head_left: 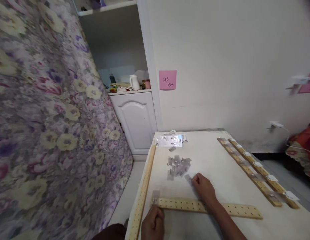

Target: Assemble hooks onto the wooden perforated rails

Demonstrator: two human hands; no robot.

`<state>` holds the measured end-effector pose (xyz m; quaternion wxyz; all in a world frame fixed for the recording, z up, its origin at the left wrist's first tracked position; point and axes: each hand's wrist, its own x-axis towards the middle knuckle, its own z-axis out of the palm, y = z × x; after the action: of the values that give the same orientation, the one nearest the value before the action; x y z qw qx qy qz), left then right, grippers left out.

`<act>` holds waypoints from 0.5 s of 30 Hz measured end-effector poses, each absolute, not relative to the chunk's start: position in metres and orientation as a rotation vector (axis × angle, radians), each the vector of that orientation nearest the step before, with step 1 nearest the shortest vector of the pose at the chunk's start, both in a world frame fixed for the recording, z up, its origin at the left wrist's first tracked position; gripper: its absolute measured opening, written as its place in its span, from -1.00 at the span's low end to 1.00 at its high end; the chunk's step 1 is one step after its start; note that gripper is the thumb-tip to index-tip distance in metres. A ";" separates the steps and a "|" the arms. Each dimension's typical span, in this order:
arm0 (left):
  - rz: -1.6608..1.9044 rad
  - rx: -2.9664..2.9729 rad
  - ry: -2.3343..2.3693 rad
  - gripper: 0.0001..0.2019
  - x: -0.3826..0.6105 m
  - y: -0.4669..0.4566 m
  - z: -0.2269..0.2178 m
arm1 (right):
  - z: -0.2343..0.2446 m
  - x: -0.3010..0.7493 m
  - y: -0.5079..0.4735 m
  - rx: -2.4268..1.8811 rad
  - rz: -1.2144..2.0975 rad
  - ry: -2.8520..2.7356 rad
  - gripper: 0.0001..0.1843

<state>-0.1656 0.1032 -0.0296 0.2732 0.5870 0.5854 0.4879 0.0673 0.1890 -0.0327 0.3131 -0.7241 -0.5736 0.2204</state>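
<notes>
My left hand (153, 224) is closed, its fingertips at the near edge of a perforated wooden strip (192, 205), by its left end. What lies between those fingers is hidden. On that end sits a clear square adhesive hook (155, 196). My right hand (204, 187) is above the middle of the table, thumb and fingers pinched on a small clear plastic square (188, 179). Just left of it lies a loose pile of similar clear hooks (178, 165), and one more piece (172, 149) rests farther back.
A second perforated strip (143, 190) runs along the table's left edge. On the right, two strips (247, 170) bear clear pieces and white tags. Flat clear packaging (169, 140) lies at the back. A floral curtain (57, 133) hangs left, beside a white cabinet (136, 123).
</notes>
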 end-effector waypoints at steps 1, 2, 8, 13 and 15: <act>1.316 1.578 1.574 -0.86 -0.166 0.103 -0.029 | -0.033 0.070 0.188 -1.855 0.591 -1.502 -0.82; 1.318 1.577 1.575 -0.86 -0.166 0.103 -0.029 | -0.033 0.072 0.185 -1.787 0.596 -1.496 -0.83; 1.312 1.581 1.558 -0.88 -0.159 0.097 -0.017 | -0.014 0.073 0.153 -1.528 0.607 -1.535 -0.90; 1.183 1.526 1.498 -0.78 -0.129 0.086 0.001 | 0.004 0.062 0.121 -1.398 0.686 -1.701 -0.97; 1.134 1.467 1.462 -0.73 -0.119 0.084 0.006 | 0.009 0.057 0.112 -1.366 0.696 -1.788 -0.92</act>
<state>-0.1188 0.0839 0.0059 0.3802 0.5745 0.5727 0.4443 0.0567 0.1121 0.0093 0.3831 -0.5355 -0.7014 0.2729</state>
